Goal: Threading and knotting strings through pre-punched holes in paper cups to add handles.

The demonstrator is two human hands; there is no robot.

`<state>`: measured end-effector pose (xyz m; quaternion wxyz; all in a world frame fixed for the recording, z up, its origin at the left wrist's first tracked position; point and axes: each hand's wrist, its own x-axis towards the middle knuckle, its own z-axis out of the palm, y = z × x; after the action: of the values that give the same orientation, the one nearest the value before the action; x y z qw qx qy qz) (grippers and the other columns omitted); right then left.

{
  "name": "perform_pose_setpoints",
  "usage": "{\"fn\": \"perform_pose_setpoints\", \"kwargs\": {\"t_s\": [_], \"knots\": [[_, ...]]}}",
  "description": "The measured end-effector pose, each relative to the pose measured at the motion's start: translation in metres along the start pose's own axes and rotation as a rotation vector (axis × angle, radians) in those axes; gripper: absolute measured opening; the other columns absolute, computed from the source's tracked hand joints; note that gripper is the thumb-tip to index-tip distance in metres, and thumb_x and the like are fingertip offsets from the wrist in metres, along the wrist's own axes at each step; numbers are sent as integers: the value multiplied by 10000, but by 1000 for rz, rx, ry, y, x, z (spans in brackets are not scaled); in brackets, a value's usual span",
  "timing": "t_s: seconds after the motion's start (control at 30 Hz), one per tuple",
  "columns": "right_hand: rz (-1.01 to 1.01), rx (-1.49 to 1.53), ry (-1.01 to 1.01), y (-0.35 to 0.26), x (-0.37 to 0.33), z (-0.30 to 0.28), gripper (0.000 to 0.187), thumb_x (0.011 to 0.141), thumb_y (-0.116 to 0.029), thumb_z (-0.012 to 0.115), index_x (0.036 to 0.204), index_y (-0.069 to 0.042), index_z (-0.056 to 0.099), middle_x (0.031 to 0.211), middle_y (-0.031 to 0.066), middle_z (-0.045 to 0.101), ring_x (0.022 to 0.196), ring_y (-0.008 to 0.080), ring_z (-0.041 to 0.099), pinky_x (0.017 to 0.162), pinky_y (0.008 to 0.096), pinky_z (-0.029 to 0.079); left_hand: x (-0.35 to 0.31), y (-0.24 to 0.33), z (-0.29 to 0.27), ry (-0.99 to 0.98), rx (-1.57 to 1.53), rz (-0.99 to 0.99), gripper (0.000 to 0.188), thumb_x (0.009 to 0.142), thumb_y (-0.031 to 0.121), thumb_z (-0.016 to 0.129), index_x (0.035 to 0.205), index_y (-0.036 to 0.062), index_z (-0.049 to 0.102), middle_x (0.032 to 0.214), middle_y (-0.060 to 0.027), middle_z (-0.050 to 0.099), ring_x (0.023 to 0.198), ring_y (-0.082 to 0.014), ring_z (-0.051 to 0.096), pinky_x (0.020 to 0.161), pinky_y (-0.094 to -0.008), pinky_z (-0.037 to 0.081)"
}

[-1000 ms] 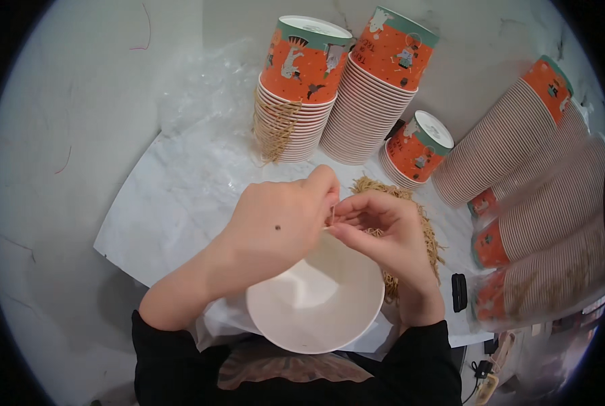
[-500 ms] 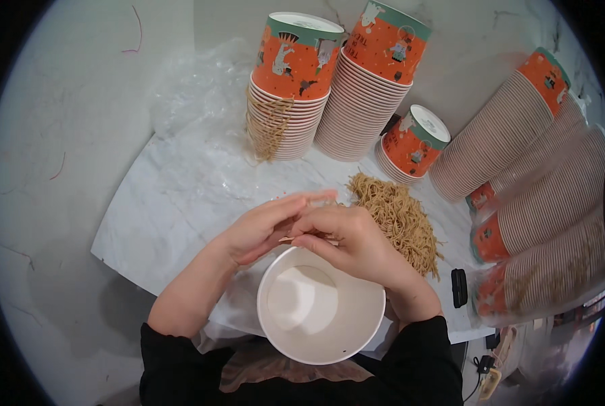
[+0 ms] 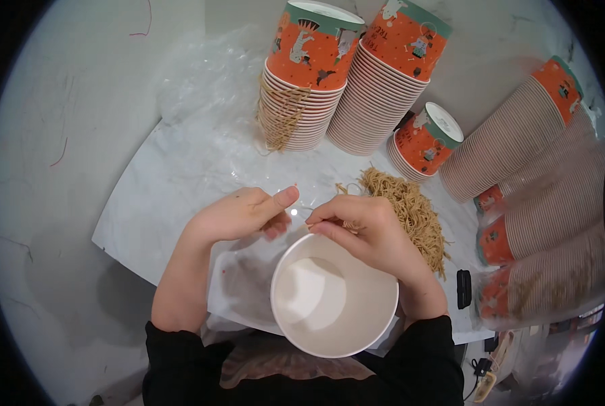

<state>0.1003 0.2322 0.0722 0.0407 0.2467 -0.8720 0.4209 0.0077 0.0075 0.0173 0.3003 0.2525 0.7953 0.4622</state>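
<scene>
A large white paper bucket (image 3: 369, 318) stands close to my body with its round mouth facing up. Over its far rim my right hand (image 3: 367, 227) is pinched, and bits of tan cord show between its fingers. My left hand (image 3: 245, 213) is apart from it, to the left of the bucket. Its thumb points away from the lower fingers, which are bent and slightly blurred, and nothing shows in it. Beyond my right wrist lies a heap of tan cords (image 3: 411, 210).
Nested orange and green paper buckets (image 3: 316, 57) stand in tall stacks at the back, one draped with cords. A shorter stack (image 3: 426, 145) is beside them. Wrapped stacks (image 3: 553, 210) line the right. A small black object (image 3: 463, 289) lies near the right edge; clear plastic (image 3: 208, 88) is back left.
My hands have come apart: the left has moved left, while the right stays pinched. The bucket and background appear shifted slightly to the right.
</scene>
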Motion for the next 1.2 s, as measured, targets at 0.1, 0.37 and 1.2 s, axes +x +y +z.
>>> {"fn": "perform_pose_setpoints", "kwargs": {"t_s": [0.1, 0.37, 1.2], "knots": [[-62, -41, -5, 3, 2, -2, 95, 875, -59, 693, 964, -27, 708, 849, 132, 702, 745, 298, 690, 673, 358, 544, -10, 12, -4, -165, -252, 12, 612, 1068, 465, 414, 1023, -55, 734, 910, -118, 740, 850, -198, 691, 827, -327, 537], [-164, -89, -7, 6, 2, -4, 116, 844, -63, 721, 960, -48, 722, 915, 89, 673, 826, 264, 671, 701, 348, 530, 8, 0, 18, -306, -594, 142, 358, 1026, 267, 524, 1145, -23, 698, 1086, -64, 704, 1000, -127, 661, 898, -276, 515], [283, -15, 187, 11, 0, -5, 120, 864, -93, 702, 934, 5, 699, 783, 99, 678, 655, 167, 626, 610, 303, 496, 19, 4, 46, 231, -626, 621, 131, 882, -44, 682, 1003, -27, 729, 1161, -178, 675, 1144, -234, 637, 954, -339, 526]]}}
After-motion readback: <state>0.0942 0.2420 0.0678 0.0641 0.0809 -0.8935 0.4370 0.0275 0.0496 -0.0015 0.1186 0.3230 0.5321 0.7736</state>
